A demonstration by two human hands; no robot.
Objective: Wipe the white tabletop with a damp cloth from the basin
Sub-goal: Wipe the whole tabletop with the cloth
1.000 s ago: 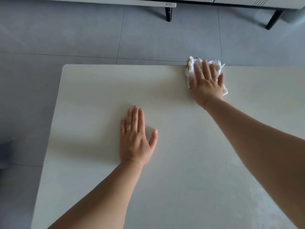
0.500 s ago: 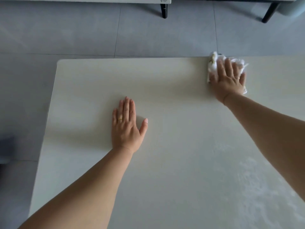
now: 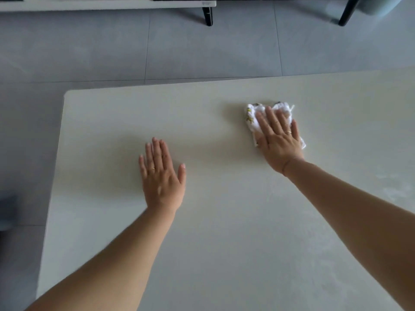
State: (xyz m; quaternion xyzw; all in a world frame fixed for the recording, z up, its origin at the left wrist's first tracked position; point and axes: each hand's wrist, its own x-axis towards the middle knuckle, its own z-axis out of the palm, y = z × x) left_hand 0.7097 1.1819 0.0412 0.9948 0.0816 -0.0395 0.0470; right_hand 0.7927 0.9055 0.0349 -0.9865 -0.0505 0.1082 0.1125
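Head view: cloth (image 3: 251,117) under right fingers (image 3: 272,121)

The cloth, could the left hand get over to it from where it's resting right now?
Probably yes. The left hand lies flat on the tabletop with only bare surface between it and the cloth, though the right hand covers most of it.

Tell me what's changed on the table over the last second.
The right hand has dragged the cloth back from the tabletop's far edge toward the person, after sweeping it rightward along that edge. Nothing was picked up or released. The left hand stays flat on the table, and the right palm remains pressed on the cloth.
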